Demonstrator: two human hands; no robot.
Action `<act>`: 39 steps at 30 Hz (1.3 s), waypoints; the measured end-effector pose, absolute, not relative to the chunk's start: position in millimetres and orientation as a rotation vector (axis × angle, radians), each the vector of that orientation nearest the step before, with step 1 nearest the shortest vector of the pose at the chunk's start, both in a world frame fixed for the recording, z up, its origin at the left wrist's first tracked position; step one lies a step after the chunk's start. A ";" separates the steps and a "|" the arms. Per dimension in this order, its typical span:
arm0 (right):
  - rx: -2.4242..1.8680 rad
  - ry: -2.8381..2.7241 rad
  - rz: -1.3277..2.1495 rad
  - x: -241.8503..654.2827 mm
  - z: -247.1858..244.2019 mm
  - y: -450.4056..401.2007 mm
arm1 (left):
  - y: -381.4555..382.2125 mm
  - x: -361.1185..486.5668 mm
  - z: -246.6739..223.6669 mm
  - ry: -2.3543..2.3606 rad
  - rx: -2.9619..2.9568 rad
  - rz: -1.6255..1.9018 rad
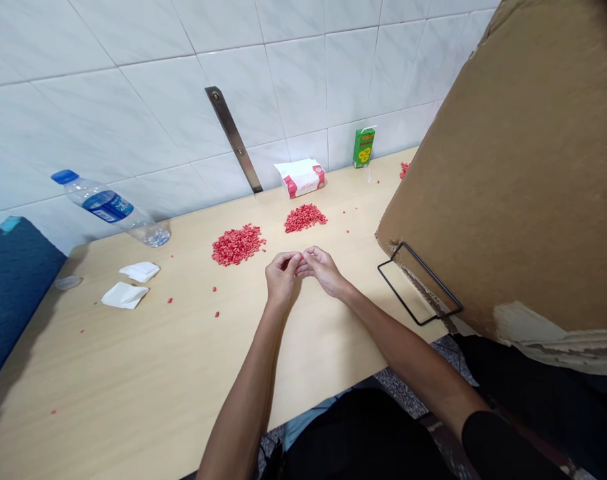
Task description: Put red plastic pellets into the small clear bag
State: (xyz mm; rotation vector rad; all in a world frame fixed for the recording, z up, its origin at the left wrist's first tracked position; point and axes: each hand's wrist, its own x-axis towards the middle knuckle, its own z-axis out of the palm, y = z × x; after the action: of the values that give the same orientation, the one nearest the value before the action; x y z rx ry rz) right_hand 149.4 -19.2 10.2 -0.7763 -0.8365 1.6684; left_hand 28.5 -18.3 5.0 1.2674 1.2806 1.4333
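Observation:
My left hand point(282, 272) and my right hand point(321, 268) meet over the table, fingertips pinched together around a small red piece point(302, 257) that is mostly hidden by the fingers. Just beyond them, to the left, lies a large pile of red pieces point(237, 245). A smaller pile of the same pieces point(305, 218) is straight ahead of my hands. Two single red pieces lie left of my left hand, one at the upper spot point(214, 289) and one lower point(217, 314).
A tissue pack point(303, 179) and a green drink carton point(363, 148) stand by the tiled wall. A bottle point(116, 208) leans at the left, near folded tissues point(125, 295). A big cardboard box point(513, 167) and a black wire frame point(421, 283) flank the table's point(148, 387) right side.

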 end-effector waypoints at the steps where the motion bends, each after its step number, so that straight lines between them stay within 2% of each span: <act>1: -0.783 -0.832 1.658 148.9 9.9 -19.3 | -19.4 29.3 5.8 1.300 1.305 1.440; 13: -0.936 -0.717 1.461 135.6 4.4 -21.9 | -32.4 41.9 9.8 1.502 1.774 1.550; 39: -1.083 -0.713 1.323 125.7 21.1 -36.4 | -38.7 50.4 7.0 1.609 1.790 1.621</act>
State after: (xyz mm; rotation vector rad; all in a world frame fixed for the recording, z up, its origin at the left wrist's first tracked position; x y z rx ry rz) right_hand 125.7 -36.4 21.1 -1.0827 -0.7130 1.3227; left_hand 50.4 -38.7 7.0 1.7900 1.6095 1.6213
